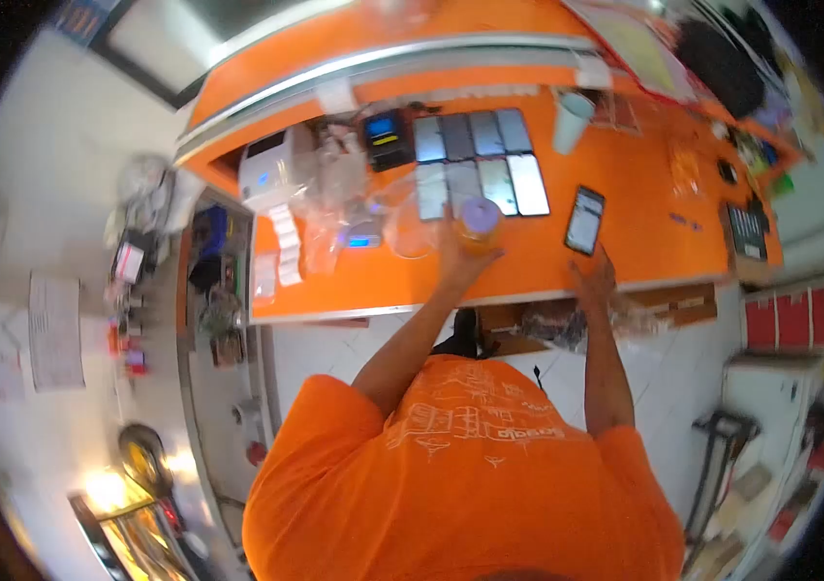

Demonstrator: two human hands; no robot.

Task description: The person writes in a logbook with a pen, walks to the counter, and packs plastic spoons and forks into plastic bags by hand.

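My left hand (462, 259) is closed round a small round container (479, 215) with a lilac top and a yellowish body, slightly blurred, at the front of the orange counter. To its right, my right hand (595, 278) has its fingers at the lower end of a black smartphone (584, 222) with a lit screen and seems to grip it there; the fingertips are partly hidden. Behind the container, several smartphones (528, 185) lie side by side in two rows, screens up. A clear plastic bag (412, 223) lies beside my left hand.
A white label printer (278, 167), a strip of white labels (286, 244) and a small scale with a blue display (363, 238) are on the left. A black device (386, 137) and a pale cup (572, 122) stand behind. A calculator (746, 230) is at the right end.
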